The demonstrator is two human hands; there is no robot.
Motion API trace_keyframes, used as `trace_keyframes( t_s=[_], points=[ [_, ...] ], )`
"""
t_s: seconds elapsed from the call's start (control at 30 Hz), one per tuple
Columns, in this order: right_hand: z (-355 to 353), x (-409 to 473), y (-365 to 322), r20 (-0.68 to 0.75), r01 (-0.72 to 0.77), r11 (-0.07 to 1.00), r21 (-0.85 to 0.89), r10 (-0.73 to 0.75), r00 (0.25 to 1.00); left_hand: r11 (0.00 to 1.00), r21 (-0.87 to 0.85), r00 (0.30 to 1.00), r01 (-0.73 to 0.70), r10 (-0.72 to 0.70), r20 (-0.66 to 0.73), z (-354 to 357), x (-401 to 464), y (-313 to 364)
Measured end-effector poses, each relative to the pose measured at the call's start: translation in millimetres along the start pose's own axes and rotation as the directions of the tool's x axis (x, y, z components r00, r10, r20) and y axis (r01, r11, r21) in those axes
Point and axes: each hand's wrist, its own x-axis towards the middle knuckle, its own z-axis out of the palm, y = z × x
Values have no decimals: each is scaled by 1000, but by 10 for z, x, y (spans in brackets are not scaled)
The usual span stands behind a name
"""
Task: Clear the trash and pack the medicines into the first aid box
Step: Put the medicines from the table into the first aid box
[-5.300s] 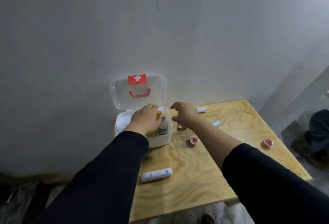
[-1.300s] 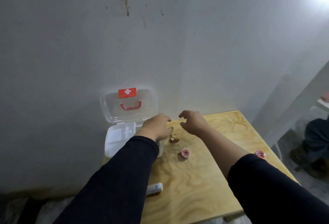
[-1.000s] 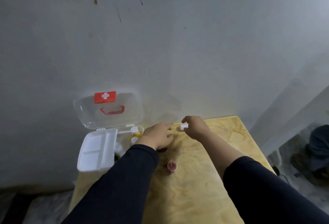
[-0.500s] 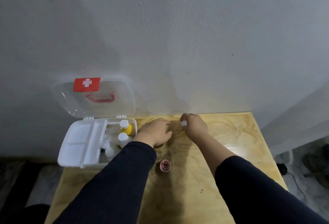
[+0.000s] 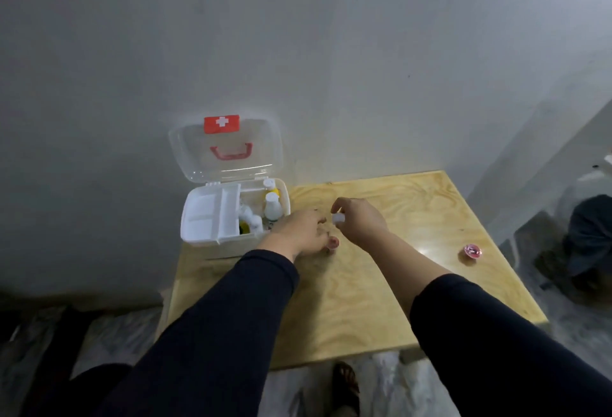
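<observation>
Fingers (image 5: 335,211) over plywood table (image 5: 430,204)

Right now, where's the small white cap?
In the head view the small white cap is pinched in the right hand, above the table, just right of the open first aid box.

Left hand (image 5: 299,230) low, palm down, fingers loosely spread, right hand (image 5: 359,219) raised, fingertips in a pinching grip

We see plywood table (image 5: 381,300) against grey wall (image 5: 298,52); sandalled foot (image 5: 346,387) at six o'clock; dark bundle (image 5: 589,234) on floor at three o'clock.
</observation>
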Motion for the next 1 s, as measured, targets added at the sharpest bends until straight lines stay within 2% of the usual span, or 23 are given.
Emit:
trace_keyframes(
  t_s=[0.1,0.23,0.43,0.67,0.83,1.0],
  points=[
    [112,-377,-205,22,12,1000,-12,-12,1000,1000,3,1000,7,-7,12,97,-464,-130],
    [312,-772,-532,45,73,997,34,-75,996,995,-21,995,94,-93,26,237,-963,-528],
    [716,-1010,-1051,168,181,983,-23,-175,970,973,-56,973,225,-227,-37,323,-1484,-1066],
    [1132,-1009,-1382,278,346,905,-249,-275,920,945,-78,946,317,-321,-51,428,-1785,-1514],
    [1258,-1024,-1409,283,359,867,-346,-268,921,937,-81,936,341,-346,-63,391,-1838,-1738],
    [1112,-974,-1548,239,266,943,-201,-217,947,943,-58,941,328,-332,-67,258,-1782,-1774]
  ],
)
